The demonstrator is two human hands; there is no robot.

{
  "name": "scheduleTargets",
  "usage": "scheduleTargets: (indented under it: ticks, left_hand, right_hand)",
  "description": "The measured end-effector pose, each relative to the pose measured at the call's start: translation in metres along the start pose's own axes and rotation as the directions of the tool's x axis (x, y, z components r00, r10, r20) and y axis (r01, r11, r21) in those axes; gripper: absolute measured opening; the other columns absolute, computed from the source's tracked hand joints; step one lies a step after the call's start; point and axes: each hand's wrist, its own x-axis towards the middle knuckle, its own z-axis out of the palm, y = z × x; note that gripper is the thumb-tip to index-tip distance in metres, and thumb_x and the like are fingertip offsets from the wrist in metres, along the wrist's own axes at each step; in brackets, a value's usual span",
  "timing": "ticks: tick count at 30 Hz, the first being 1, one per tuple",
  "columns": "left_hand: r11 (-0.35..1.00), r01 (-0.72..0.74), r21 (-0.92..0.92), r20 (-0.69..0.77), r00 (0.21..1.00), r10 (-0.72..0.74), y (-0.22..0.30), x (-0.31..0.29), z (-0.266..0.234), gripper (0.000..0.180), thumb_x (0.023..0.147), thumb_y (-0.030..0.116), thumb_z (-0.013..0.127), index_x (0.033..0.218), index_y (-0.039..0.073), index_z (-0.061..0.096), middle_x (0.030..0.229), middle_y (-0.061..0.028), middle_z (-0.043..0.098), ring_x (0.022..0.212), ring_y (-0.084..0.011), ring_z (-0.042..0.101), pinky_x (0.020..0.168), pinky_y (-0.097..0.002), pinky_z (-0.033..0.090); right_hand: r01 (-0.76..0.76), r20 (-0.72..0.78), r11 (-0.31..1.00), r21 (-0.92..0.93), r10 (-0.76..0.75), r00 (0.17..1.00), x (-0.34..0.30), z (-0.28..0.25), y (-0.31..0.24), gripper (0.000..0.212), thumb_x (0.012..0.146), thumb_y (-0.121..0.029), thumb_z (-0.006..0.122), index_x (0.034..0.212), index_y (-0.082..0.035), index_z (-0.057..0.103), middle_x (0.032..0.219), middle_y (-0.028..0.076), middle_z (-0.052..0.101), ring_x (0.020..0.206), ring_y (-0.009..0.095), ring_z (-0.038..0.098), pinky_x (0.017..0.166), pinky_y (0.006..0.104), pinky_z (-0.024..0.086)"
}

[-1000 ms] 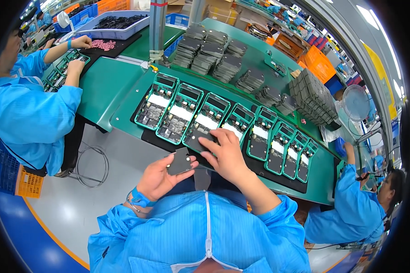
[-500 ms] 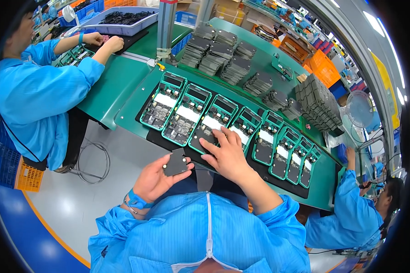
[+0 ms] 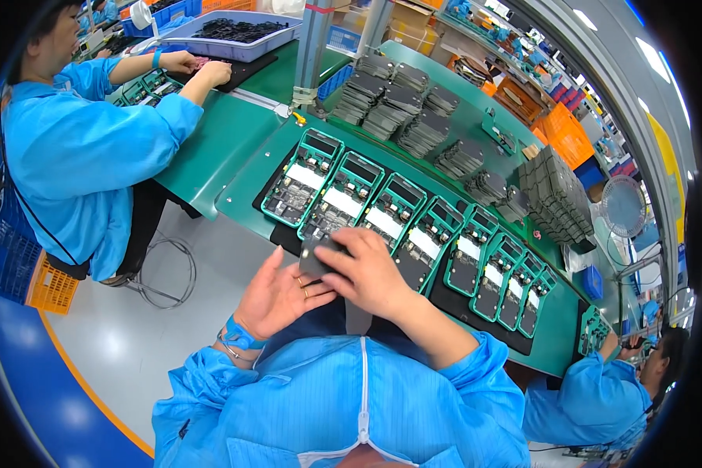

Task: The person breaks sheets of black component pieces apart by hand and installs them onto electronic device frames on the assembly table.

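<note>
A thin dark grey sheet [image 3: 317, 256] with cut edges is gripped by my right hand [image 3: 373, 274], fingers over its top. It hangs at the lower end of the second green-framed device [image 3: 342, 196] from the left, partly covering that device. Just below, my left hand [image 3: 282, 295] is open, palm up and fingers apart; whether its fingertips touch the sheet is hard to tell. Several green-framed devices, such as the leftmost one [image 3: 303, 178], lie side by side on a black mat [image 3: 444, 300], their circuit boards and white labels exposed.
Stacks of dark grey sheets [image 3: 390, 113] stand behind the devices, with a taller pile [image 3: 555, 195] farther right. A metal post [image 3: 312, 54] rises from the green table [image 3: 246, 187]. Co-workers in blue sit at left [image 3: 86, 148] and right [image 3: 608, 398].
My right hand has moved left from the third device and taken the sheet from my left hand. My left hand has opened. The whole view has shifted slightly.
</note>
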Motion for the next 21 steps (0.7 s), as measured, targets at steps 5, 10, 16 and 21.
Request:
scheduleTargets:
  ticks: [5,10,16,21]
  left_hand:
    - [0.967,-0.078,0.243,-0.208,0.969,0.131,0.003,-0.01,-0.006,0.059,0.097,0.041,0.037,0.133,-0.006,0.036,0.131,-0.0233,0.044,0.123,-0.037,0.043,0.105,-0.0479,0.034]
    - [0.961,-0.105,0.256,-0.235,0.958,0.167,0.005,-0.014,-0.023,0.052,0.096,0.035,0.041,0.131,-0.004,0.041,0.126,-0.0205,0.05,0.117,-0.0314,0.049,0.099,-0.0432,0.04]
    - [0.944,-0.093,0.318,-0.287,0.939,0.189,0.001,-0.018,-0.033,0.046,0.095,0.03,0.044,0.127,-0.003,0.046,0.118,-0.016,0.056,0.108,-0.0249,0.055,0.092,-0.0379,0.044]
    - [0.938,-0.068,0.34,-0.32,0.929,0.183,-0.006,-0.017,-0.042,0.041,0.095,0.025,0.044,0.123,-0.004,0.05,0.108,-0.0122,0.06,0.095,-0.0185,0.057,0.086,-0.0315,0.046]
  right_hand:
    - [-0.212,-0.101,0.948,-0.238,0.193,0.976,0.01,0.005,0.009,0.037,0.073,-0.019,0.071,0.109,-0.01,0.064,0.107,0.015,0.054,0.104,0.033,0.048,0.089,0.0437,0.04]
    - [-0.21,-0.072,0.947,-0.243,0.198,0.978,0.018,0.02,0.016,0.035,0.074,-0.022,0.069,0.107,-0.012,0.065,0.104,0.015,0.055,0.104,0.033,0.048,0.091,0.0448,0.037]
    - [-0.123,0.008,0.945,-0.303,0.132,0.991,0.018,0.015,0.017,0.033,0.078,-0.023,0.067,0.109,-0.014,0.065,0.104,0.014,0.056,0.103,0.032,0.048,0.09,0.0448,0.038]
    - [-0.124,0.043,0.946,-0.3,0.143,0.989,0.02,0.015,0.018,0.034,0.079,-0.024,0.066,0.111,-0.015,0.064,0.105,0.013,0.056,0.103,0.032,0.048,0.091,0.0448,0.037]
